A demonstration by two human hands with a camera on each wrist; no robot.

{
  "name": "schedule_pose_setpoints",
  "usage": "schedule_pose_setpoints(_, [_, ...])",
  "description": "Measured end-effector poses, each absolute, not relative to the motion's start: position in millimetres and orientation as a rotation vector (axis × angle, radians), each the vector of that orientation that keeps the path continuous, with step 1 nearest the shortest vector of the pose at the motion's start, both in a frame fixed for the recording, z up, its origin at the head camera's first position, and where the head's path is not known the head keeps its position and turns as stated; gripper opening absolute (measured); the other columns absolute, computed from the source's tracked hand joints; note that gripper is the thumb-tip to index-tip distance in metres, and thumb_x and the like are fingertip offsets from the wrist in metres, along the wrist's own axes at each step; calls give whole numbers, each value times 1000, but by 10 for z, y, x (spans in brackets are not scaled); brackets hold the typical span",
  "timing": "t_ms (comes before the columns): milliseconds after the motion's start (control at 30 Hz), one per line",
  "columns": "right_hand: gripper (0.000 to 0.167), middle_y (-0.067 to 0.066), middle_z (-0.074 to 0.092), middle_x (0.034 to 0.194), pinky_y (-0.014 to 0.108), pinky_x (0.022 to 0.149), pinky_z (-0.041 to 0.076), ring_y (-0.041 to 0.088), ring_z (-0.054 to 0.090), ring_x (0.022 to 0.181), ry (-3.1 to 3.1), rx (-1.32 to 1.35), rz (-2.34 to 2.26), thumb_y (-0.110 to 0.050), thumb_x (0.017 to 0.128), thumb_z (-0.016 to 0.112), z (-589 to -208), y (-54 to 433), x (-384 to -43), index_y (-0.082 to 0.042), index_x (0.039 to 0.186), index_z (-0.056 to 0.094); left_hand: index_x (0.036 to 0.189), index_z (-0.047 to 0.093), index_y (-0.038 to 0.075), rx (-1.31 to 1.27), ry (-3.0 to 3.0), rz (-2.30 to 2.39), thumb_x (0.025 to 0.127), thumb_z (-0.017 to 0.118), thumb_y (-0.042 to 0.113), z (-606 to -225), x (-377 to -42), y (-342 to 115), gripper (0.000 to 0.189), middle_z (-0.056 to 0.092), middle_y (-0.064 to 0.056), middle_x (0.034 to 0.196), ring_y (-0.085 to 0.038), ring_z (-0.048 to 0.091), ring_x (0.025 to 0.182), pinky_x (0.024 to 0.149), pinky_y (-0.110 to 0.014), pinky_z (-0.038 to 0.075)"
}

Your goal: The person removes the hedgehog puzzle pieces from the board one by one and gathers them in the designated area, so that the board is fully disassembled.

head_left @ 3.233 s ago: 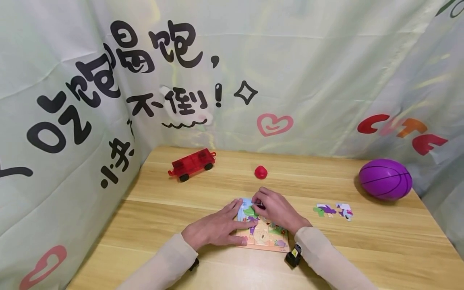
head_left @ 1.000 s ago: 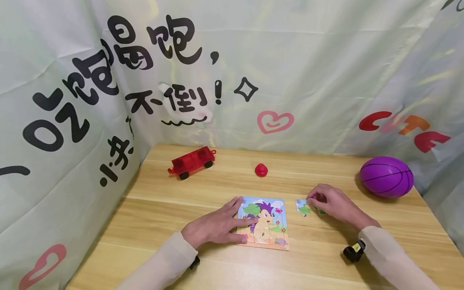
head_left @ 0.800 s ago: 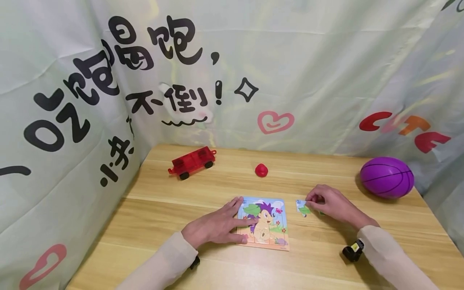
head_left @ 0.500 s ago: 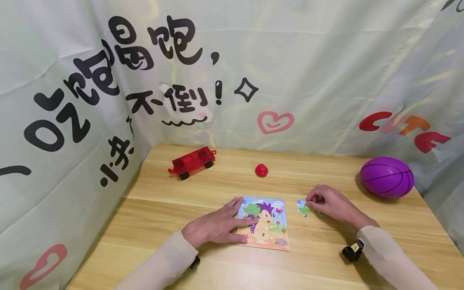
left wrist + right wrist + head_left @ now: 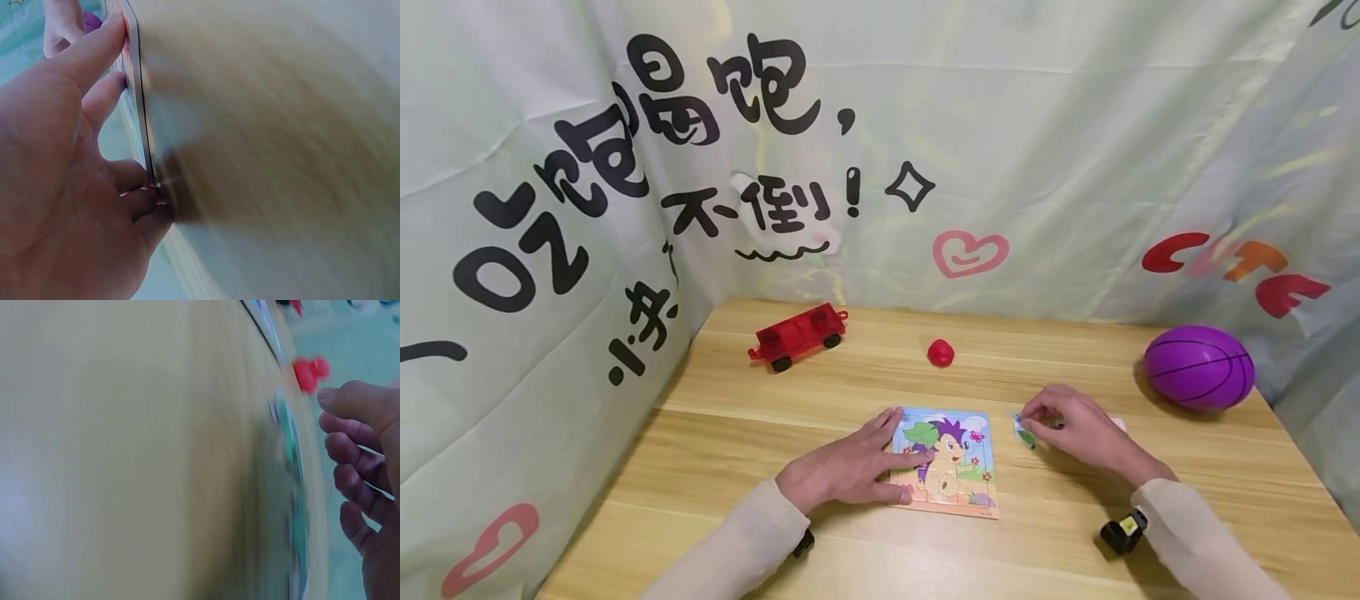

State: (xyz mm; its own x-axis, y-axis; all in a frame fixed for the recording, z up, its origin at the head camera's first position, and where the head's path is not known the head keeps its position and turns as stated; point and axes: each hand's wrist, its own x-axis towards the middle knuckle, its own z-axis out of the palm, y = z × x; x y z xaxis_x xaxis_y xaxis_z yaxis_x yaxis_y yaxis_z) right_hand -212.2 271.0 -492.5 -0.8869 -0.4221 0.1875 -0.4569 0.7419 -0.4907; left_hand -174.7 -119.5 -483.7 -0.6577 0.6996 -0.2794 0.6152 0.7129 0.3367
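Spreads left fingers on the puzzle, holds right fingers loosely curled, pinching nothing visible, by 1 loose piece right of it on the table, seemingly arranging pieces, and next needs a light pinch.

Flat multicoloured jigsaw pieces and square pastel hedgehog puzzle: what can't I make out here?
Flat multicoloured jigsaw pieces: head view, largely covered by the right hand; right wrist view, blurred.
Square pastel hedgehog puzzle: head view, left part partly under the left hand; left wrist view, print unreadable, seen nearly edge-on; right wrist view, cut off by the top edge.
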Motion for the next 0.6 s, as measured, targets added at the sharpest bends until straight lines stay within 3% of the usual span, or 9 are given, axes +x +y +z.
schedule_pose_setpoints(200, [13, -16, 67, 101, 28, 84, 59, 2, 62, 93, -2926, 861, 848, -30, 98, 84, -4983, 2419, -1948, -24, 108, 79, 167, 35, 50, 1018, 2530, 289, 106, 61, 62, -4835, -1749, -1189, 68, 5, -16, 185, -33, 7, 172, 134, -48, 33])
schedule_pose_setpoints(433, [39, -14, 68, 111, 36, 91, 60, 4, 63, 99, -2950, 925, 747, -54, 92, 85, -4994, 2249, -1839, -23, 116, 78, 168, 34, 51, 1025, 2537, 271, 107, 60, 62, -4835, -1739, -1173, 67, 5, -18, 184, -33, 7, 172, 134, -50, 33])
schedule_pose_setpoints(600, [39, -14, 68, 113, 46, 95, 58, 6, 63, 103, -2983, 922, 714, -55, 92, 85, -4966, 2220, -1830, -26, 117, 78, 168, 36, 50, 1013, 2543, 283, 108, 60, 60, -4819, -1714, -1156, 66, 5, -19, 184, -36, 6, 172, 135, -53, 29])
